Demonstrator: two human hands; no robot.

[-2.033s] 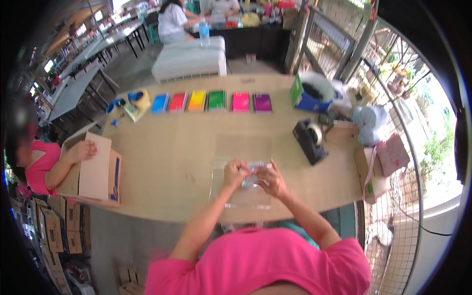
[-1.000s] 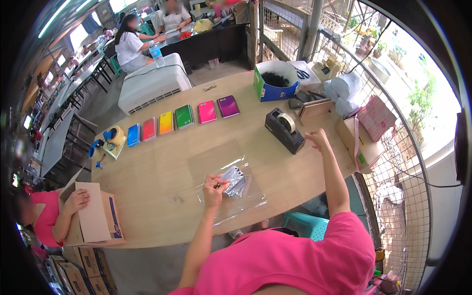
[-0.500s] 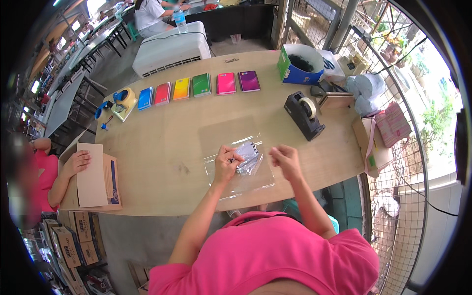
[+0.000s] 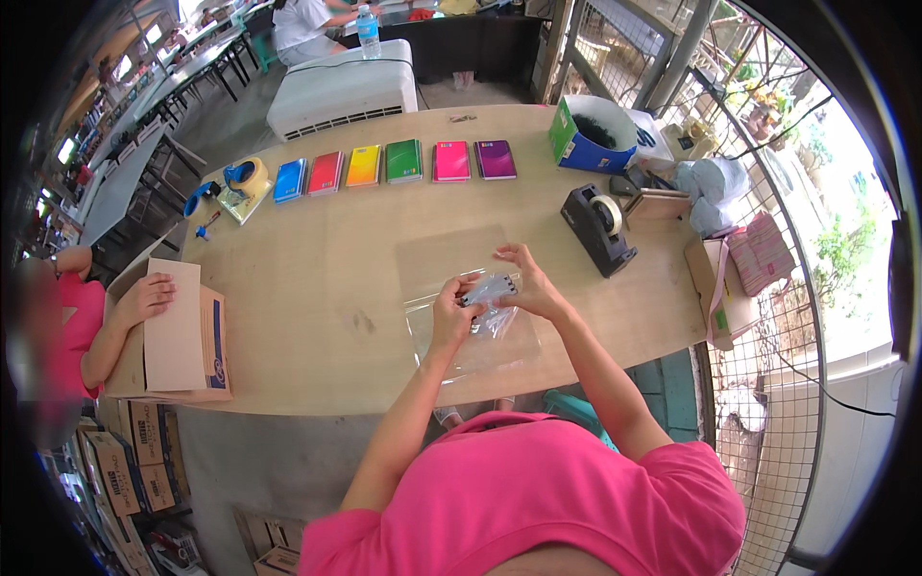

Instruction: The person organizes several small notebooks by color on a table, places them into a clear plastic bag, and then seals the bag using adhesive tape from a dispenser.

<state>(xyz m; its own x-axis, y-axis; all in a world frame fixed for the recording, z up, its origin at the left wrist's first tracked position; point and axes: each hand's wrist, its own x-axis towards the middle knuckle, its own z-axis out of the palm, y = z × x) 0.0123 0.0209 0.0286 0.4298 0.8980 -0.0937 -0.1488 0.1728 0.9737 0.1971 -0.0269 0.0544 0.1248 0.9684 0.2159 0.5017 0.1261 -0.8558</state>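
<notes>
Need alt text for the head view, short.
Both hands, left hand and right hand, hold a small clear plastic packet over a wooden table. A row of coloured notebooks and a black tape dispenser sit beyond.

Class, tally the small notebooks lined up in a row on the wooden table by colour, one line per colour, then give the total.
Blue notebook: 1
Red notebook: 1
Yellow-orange notebook: 1
Green notebook: 1
Pink notebook: 1
Purple notebook: 1
Total: 6
</notes>
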